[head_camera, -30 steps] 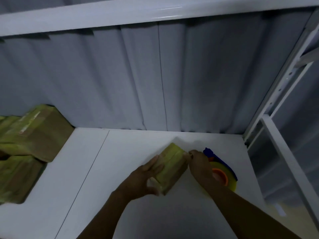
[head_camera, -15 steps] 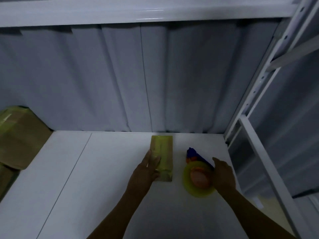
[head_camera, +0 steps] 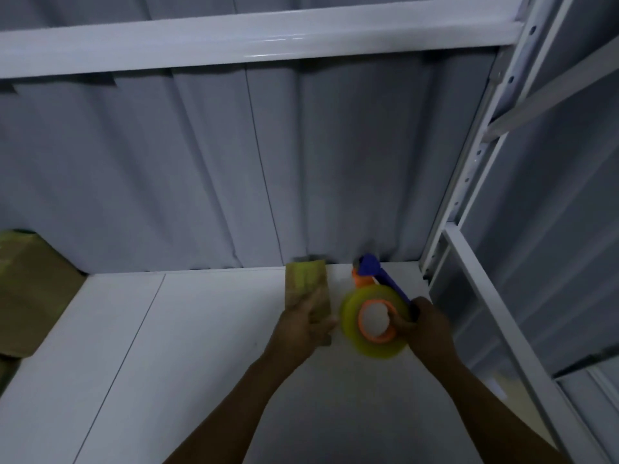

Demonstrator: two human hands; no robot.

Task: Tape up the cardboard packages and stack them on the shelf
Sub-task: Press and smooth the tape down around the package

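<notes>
Right hand grips tape dispenser; left hand seemingly holds the package on white shelf against corrugated wall.

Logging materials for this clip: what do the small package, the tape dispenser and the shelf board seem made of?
The small package looks matte brown cardboard under yellowish tape; the tape dispenser, blue and orange plastic with a translucent-looking yellow roll; the shelf board, smooth white, painted metal or laminate, unclear.

Dim light, grey corrugated wall, white shelf, white crossbeam overhead, perforated upright at right.
</notes>
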